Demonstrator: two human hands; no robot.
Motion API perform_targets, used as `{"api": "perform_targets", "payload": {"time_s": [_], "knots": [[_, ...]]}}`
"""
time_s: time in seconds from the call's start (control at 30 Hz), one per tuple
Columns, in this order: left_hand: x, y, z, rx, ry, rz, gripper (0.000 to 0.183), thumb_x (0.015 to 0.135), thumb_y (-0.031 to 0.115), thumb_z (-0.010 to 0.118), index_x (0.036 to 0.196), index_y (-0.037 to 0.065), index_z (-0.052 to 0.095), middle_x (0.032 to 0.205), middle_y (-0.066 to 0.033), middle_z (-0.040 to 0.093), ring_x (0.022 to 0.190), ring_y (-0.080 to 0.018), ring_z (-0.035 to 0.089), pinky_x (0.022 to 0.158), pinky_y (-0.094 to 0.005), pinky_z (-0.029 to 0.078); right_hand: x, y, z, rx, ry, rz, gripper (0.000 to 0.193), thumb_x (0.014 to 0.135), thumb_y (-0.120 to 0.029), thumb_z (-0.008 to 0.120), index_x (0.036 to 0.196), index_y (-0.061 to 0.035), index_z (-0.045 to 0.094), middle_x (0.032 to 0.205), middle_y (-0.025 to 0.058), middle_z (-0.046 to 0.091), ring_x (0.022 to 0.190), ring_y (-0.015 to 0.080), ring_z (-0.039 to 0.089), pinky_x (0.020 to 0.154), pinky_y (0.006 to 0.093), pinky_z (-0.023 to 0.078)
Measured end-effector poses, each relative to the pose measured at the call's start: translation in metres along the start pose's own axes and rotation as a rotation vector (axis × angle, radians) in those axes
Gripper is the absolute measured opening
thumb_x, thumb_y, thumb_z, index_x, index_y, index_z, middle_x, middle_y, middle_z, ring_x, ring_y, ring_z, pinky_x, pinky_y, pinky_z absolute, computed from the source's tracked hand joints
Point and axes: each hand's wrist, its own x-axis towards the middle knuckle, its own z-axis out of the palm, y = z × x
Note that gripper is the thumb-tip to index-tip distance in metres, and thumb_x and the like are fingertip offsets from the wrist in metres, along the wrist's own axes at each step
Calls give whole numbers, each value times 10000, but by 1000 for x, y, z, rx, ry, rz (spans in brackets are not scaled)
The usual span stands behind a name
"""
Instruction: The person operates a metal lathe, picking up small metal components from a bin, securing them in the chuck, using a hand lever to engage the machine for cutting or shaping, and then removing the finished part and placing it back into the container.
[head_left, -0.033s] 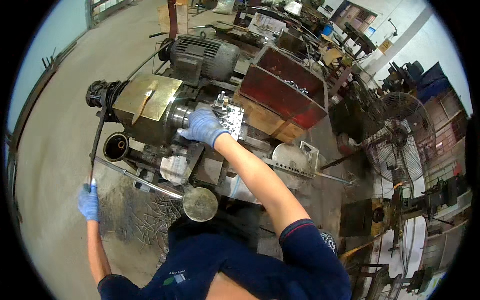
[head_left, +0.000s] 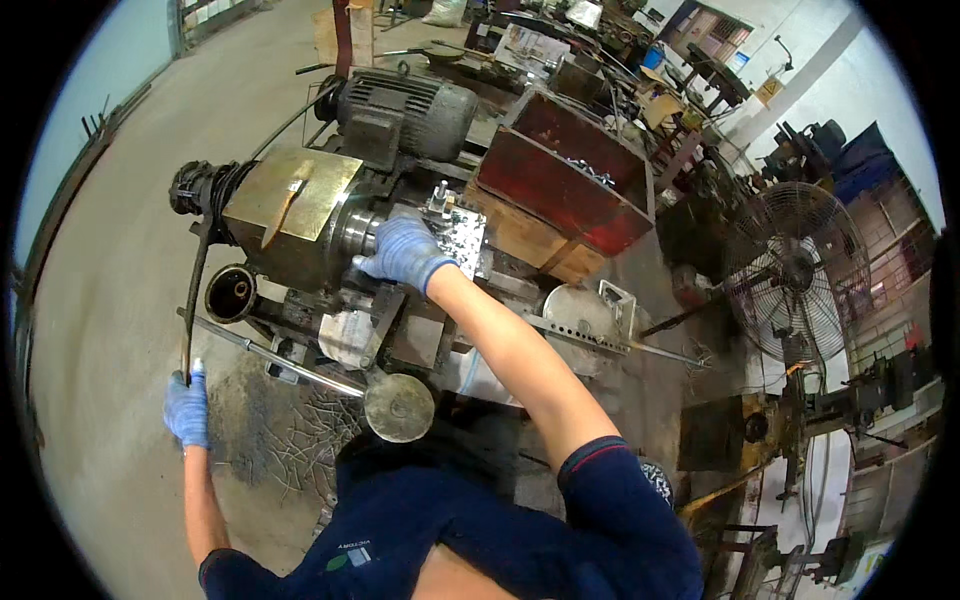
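Observation:
My left hand (head_left: pixel 186 408), in a blue knit glove, is wrapped round the lower end of a long dark lever (head_left: pixel 195 300). That lever hangs from the left side of a greasy lathe-like machine (head_left: pixel 300 240). My right hand (head_left: pixel 408 250), gloved the same way, is closed at the front of the shiny round chuck (head_left: pixel 357 232). Its fingers hide whatever they hold there. Just right of it sits a metal plate (head_left: pixel 465 235) strewn with shavings, with a small upright post (head_left: pixel 441 198). A wooden-handled brush (head_left: pixel 284 215) lies on the machine's brassy top cover (head_left: pixel 325 180).
Behind stands an electric motor (head_left: pixel 405 115). A red metal bin (head_left: pixel 565 175) with small parts is at the back right. A bar with a round pad (head_left: pixel 400 408) juts toward me. Thin scrap rods (head_left: pixel 310 440) litter the floor. A large fan (head_left: pixel 797 270) stands right.
My left hand and the lever's lower end have shifted slightly to the right and toward me. My right hand stays at the chuck.

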Motion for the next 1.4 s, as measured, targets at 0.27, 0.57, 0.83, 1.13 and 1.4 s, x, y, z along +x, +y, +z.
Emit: {"api": "perform_targets", "payload": {"time_s": [0.27, 0.57, 0.83, 1.13, 1.4], "knots": [[-18, 15, -5, 59, 87, 1, 440, 802, 491, 545, 845, 56, 593, 811, -187, 624, 758, -379, 596, 657, -459, 454, -5, -2, -1, 9, 82, -27, 512, 724, -513, 588, 858, -26, 665, 845, 180, 652, 838, 317, 611, 811, 393, 441], [-7, 8, 7, 52, 62, 12, 507, 814, 495, 528, 1056, 53, 586, 923, -200, 633, 854, -362, 608, 739, -438, 473, -88, 79, -92, -29, 337, 217, 586, 830, -559, 401, 663, -70, 678, 640, 164, 615, 665, 312, 626, 657, 387, 501], [6, 65, -37, -165, 333, 428, 394, 849, 387, 558, 1068, 63, 606, 779, -140, 648, 700, -299, 623, 649, -404, 476, -132, 162, -105, -200, 629, 559, 550, 725, -550, 605, 1093, -142, 638, 1285, 213, 456, 1145, 365, 457, 984, 418, 346], [20, 218, -35, -312, 372, 760, 544, 837, 497, 517, 1276, 179, 476, 889, -139, 594, 647, -293, 607, 591, -412, 473, -216, 92, -2, 223, 634, 350, 377, 677, -376, 730, 920, -90, 694, 1239, 253, 487, 1088, 382, 517, 921, 413, 424], [-28, 247, -20, -625, 368, 1070, 235, 885, 219, 518, 1067, 97, 605, 680, -116, 548, 575, -286, 555, 521, -399, 437, -309, 94, 57, 536, 580, 620, 287, 690, -244, 738, 845, -9, 684, 1011, 191, 620, 835, 236, 617, 738, 316, 486]]}}
